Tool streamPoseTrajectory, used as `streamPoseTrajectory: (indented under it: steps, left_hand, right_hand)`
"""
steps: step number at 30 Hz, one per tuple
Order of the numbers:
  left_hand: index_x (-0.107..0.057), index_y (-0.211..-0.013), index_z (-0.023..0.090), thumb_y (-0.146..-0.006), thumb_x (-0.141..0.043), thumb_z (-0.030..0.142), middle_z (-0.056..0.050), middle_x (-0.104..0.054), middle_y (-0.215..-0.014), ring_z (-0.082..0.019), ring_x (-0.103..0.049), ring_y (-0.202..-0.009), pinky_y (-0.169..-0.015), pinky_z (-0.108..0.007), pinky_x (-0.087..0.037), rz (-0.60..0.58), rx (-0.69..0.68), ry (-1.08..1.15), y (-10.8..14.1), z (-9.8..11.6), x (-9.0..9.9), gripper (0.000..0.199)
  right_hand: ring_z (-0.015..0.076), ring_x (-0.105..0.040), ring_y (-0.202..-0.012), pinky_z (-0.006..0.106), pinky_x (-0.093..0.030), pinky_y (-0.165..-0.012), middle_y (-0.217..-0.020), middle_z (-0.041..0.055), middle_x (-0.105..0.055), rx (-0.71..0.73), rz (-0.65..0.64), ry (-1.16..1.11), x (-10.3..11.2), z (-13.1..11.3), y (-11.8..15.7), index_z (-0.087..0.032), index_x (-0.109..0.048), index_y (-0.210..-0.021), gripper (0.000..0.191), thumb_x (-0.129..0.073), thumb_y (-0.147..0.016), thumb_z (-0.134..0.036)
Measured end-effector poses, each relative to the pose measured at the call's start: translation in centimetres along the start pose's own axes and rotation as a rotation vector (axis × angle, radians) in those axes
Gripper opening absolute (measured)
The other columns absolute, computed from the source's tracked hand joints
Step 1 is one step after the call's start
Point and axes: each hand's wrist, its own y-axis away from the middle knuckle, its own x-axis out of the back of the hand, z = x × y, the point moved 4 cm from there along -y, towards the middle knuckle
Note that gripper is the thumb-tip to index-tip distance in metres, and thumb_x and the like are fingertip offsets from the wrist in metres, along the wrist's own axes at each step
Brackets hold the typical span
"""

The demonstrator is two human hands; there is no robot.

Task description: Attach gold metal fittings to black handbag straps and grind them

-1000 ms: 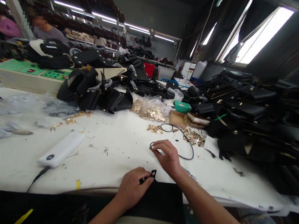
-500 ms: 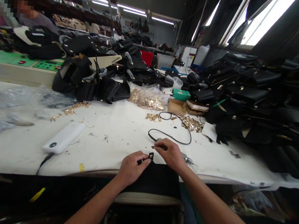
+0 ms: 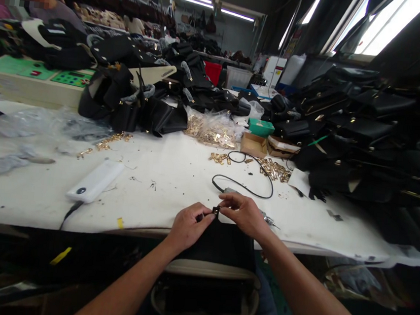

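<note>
A black handbag (image 3: 226, 243) lies at the table's near edge, its mouth with pale lining facing me. My left hand (image 3: 188, 225) is closed on the small tab (image 3: 215, 211) at the far end of the bag's flap, thumb and fingers pinching it. The fingertips of my right hand (image 3: 243, 214) meet at the same tab, pinching a small metal plate that is mostly hidden there. Partly behind my right hand lies a grey electric screwdriver (image 3: 270, 220), its bit pointing right and its black cable (image 3: 244, 184) looped on the table.
Loose gold metal fittings (image 3: 275, 171) lie beyond the cable, near a bag of fittings (image 3: 212, 130) and a cardboard box (image 3: 254, 145). A white power bank (image 3: 96, 181) is at left. Black handbags (image 3: 361, 127) are piled at right and back. A person (image 3: 56, 11) is at far left.
My right hand has brought the small metal plate down to the tab, so both hands now meet there. The view has tilted slightly, shifting the scene up and to the right.
</note>
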Motion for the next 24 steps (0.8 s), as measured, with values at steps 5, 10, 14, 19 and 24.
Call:
streamPoseTrajectory:
  steps: [5,10,14,19,24]
  left_hand:
    - [-0.074,-0.093,0.024,-0.092,-0.059,0.039,-0.001,-0.071,-0.087,-0.015,-0.062,-0.078,-0.074,-0.027,-0.046,0.014,0.009,-0.006,-0.1,0.1,0.0,0.021]
    - [-0.074,-0.099,0.025,-0.091,-0.061,0.041,0.0,-0.072,-0.088,-0.015,-0.062,-0.074,-0.071,-0.026,-0.046,0.036,0.063,0.026,-0.1,-0.3,-0.1,0.022]
    - [-0.074,-0.114,0.029,-0.094,-0.058,0.04,0.0,-0.076,-0.105,-0.016,-0.066,-0.083,-0.079,-0.027,-0.049,0.009,0.063,0.071,-0.3,-0.5,-0.3,0.028]
    - [-0.076,-0.114,0.031,-0.095,-0.055,0.046,0.0,-0.078,-0.111,-0.021,-0.07,-0.1,-0.087,-0.029,-0.051,-0.043,0.103,0.121,-0.7,-0.6,-0.4,0.032]
    - [-0.077,-0.112,0.03,-0.094,-0.056,0.046,0.001,-0.079,-0.104,-0.021,-0.071,-0.095,-0.083,-0.028,-0.051,-0.075,0.137,0.142,-0.9,-0.4,-0.3,0.032]
  right_hand:
    - [0.0218,-0.075,-0.09,0.035,-0.058,-0.084,-0.097,0.0042,-0.078,0.011,0.051,0.014,0.2,0.4,-0.2,-0.02,-0.075,-0.109,0.027,-0.069,-0.083,-0.025]
    - [0.022,-0.075,-0.089,0.036,-0.058,-0.084,-0.096,0.0029,-0.079,0.106,0.05,0.236,-0.1,-1.5,-0.3,-0.023,-0.077,-0.106,0.025,-0.066,-0.085,-0.016]
    - [0.0221,-0.076,-0.089,0.036,-0.059,-0.083,-0.097,0.0036,-0.079,0.093,0.017,0.214,-0.6,-1.9,-0.3,-0.022,-0.076,-0.11,0.028,-0.065,-0.084,-0.014]
    - [0.0213,-0.075,-0.088,0.034,-0.06,-0.082,-0.097,0.0033,-0.079,0.09,0.049,0.179,-0.6,-2.0,0.0,-0.022,-0.076,-0.111,0.031,-0.063,-0.083,-0.014]
    - [0.0216,-0.075,-0.091,0.035,-0.061,-0.081,-0.1,0.0037,-0.078,0.076,0.07,0.154,-0.9,-1.8,0.5,-0.022,-0.074,-0.117,0.037,-0.065,-0.082,-0.015]
